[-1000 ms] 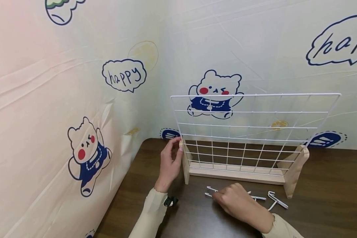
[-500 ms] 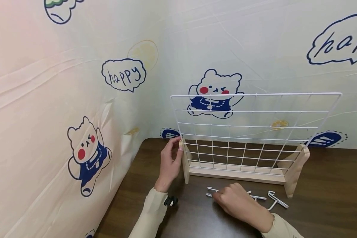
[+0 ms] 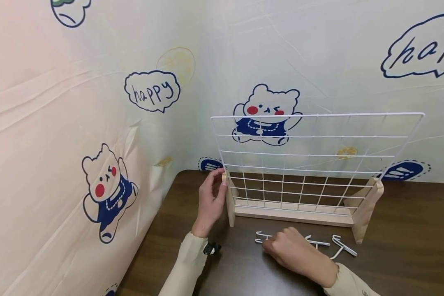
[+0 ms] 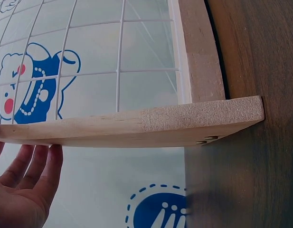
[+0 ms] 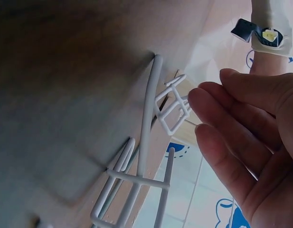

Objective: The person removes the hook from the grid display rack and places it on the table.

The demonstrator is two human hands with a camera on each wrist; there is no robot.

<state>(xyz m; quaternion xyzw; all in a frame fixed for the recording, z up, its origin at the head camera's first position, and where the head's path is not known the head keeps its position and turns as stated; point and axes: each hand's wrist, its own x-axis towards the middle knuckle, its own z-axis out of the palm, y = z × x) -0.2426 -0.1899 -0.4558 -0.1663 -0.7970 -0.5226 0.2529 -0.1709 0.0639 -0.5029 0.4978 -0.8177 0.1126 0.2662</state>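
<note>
A white wire grid (image 3: 311, 156) stands tilted in a pale wooden stand. My left hand (image 3: 211, 201) grips the top of the stand's left side panel (image 4: 113, 130), its fingers (image 4: 51, 164) against the outer face in the left wrist view. My right hand (image 3: 292, 250) is low over the table, fingers bent down at a white wire hook (image 3: 260, 237). The right wrist view shows this hook (image 5: 172, 109) at the fingertips, which hide its end. Just right of that hand lie two more white hooks, a near one (image 3: 320, 243) and a farther one (image 3: 342, 247).
The stand's wooden base bar (image 3: 296, 217) runs between its side panels, the right panel (image 3: 368, 213) standing beyond the hooks. A dark wood table (image 3: 418, 230) carries everything. Printed cloth (image 3: 192, 135) hangs behind and to the left.
The white hook at my right fingertips has shifted very slightly. Both hands keep their places, and the head view has tipped a little downward.
</note>
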